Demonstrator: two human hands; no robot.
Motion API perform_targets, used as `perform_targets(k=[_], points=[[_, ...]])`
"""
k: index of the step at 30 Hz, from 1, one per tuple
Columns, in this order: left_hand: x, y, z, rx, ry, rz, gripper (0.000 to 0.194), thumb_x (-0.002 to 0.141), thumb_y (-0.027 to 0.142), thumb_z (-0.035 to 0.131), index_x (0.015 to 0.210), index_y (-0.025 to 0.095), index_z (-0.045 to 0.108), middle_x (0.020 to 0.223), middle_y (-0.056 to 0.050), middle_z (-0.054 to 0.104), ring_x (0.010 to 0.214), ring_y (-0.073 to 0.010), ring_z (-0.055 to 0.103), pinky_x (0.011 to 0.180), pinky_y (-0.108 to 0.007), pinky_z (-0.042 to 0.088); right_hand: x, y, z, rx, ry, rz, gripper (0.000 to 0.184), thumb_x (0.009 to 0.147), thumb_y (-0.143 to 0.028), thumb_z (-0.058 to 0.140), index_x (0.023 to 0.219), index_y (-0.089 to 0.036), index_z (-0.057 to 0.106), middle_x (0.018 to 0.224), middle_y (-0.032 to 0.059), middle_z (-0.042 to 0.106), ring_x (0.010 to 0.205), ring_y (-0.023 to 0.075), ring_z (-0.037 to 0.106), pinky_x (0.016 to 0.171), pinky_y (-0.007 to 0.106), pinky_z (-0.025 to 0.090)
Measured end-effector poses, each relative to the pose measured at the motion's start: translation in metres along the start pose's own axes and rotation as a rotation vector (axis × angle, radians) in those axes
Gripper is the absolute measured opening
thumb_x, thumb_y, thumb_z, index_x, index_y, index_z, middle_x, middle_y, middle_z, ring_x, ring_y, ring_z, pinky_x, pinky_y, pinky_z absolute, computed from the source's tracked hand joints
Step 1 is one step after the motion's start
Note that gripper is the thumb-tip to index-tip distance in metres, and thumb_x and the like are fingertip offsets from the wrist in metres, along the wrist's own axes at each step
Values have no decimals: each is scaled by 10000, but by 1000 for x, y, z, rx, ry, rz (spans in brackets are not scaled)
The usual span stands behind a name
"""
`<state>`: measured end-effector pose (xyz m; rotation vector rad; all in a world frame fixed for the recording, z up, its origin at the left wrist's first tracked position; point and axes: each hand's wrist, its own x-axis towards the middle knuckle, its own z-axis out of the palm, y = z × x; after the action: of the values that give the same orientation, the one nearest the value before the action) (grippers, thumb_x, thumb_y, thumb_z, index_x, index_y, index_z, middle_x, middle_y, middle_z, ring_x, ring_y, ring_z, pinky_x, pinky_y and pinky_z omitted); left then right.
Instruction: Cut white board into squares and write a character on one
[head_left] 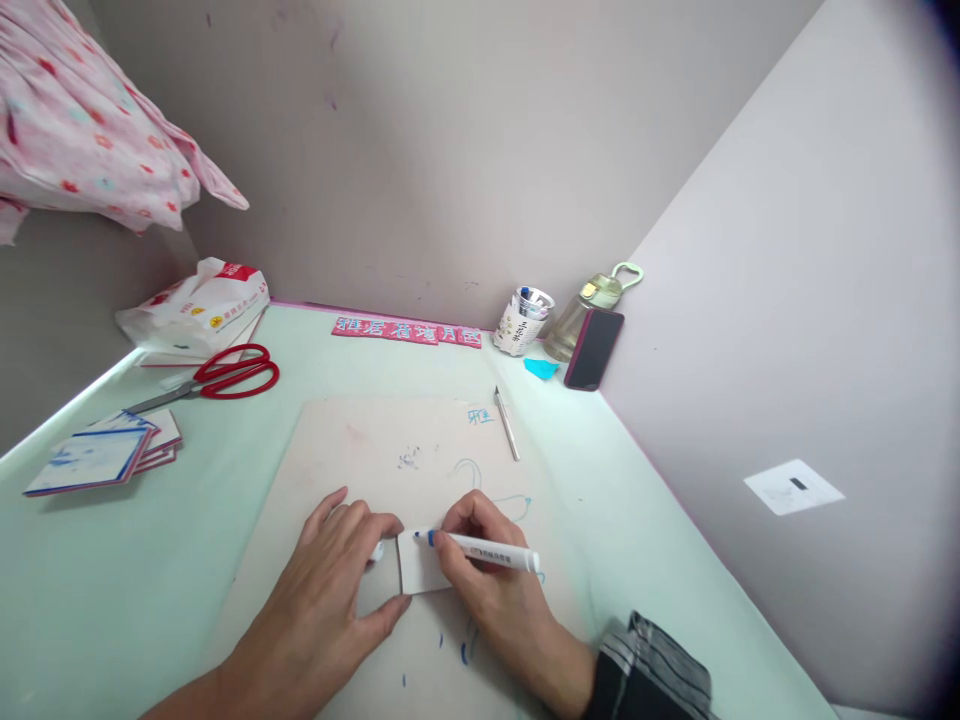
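Observation:
A small white card [421, 568] lies on a large off-white sheet [330, 440]. My left hand [330, 590] holds the card at its left edge, thumb at the lower corner and index finger at the upper one. A small white piece [377, 551], partly hidden, shows under that index finger. My right hand [499, 590] is closed around a white marker [491, 551] with a blue tip. The tip is at the card's upper part; I cannot tell whether it touches. The right hand covers the card's right side.
Red-handled scissors [238, 372] and stacked cards [97, 455] lie left. A craft knife [507, 425] rests on the sheet. Behind are a pink lettered strip [405, 331], pen cup [520, 325], blue scrap [541, 369], bottle [570, 325], phone [595, 350] and plastic package [199, 308].

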<state>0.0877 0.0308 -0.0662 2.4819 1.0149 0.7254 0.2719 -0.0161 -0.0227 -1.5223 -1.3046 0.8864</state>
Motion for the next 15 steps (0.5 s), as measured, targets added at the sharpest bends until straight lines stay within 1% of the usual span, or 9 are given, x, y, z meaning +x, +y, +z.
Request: perform_targets(k=[3, 9, 15], points=[[0, -1, 0, -3, 3, 7, 382, 791, 246, 675, 1106, 282, 462, 910, 16, 571, 911, -248, 637, 1103, -607, 353, 1, 3, 1, -10, -6, -3, 125, 816, -229, 562, 718, -213, 488, 637, -48, 480, 565, 106, 395, 512, 239, 300], [2, 2, -2, -29, -2, -4, 343, 781, 207, 663, 1066, 266, 481, 895, 34, 562, 802, -198, 626, 1137, -587, 315, 2, 4, 1, -42, -28, -11, 129, 822, -229, 569, 723, -213, 490, 627, -52, 472, 557, 105, 383, 507, 239, 296], [2, 2, -1, -27, 7, 10, 357, 781, 215, 668, 1075, 268, 471, 889, 34, 558, 802, -196, 619, 1130, -581, 319, 1, 4, 0, -40, -34, -8, 124, 826, -225, 573, 730, -211, 497, 627, -54, 474, 556, 103, 381, 504, 235, 298]])
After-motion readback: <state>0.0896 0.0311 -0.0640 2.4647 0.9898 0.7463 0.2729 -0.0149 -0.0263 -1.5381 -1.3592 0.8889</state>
